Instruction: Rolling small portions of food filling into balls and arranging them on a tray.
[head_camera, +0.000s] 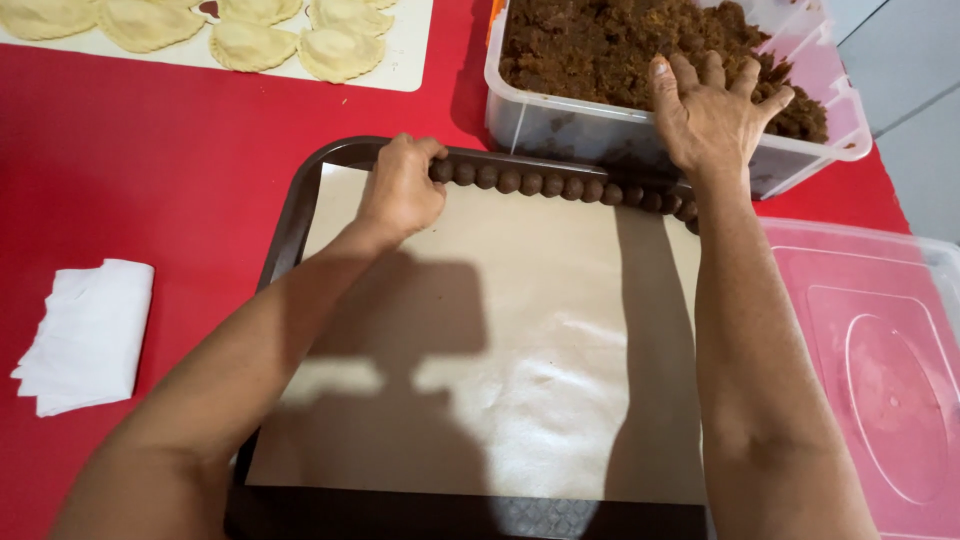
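A dark brown tray (300, 195) lined with beige paper (520, 330) lies before me. Along its far edge runs a row of several small brown balls (545, 184). My left hand (402, 185) rests at the left end of that row, fingers curled, touching the first ball. My right hand (712, 112) reaches into a clear plastic tub (560, 125) of brown crumbly filling (600, 40), fingers spread and pressed into the mass.
A red cloth (150, 170) covers the table. A folded white napkin (88, 335) lies at the left. A board with several pale crimped pastries (255, 42) sits at the far left. A clear plastic lid (880, 370) lies at the right.
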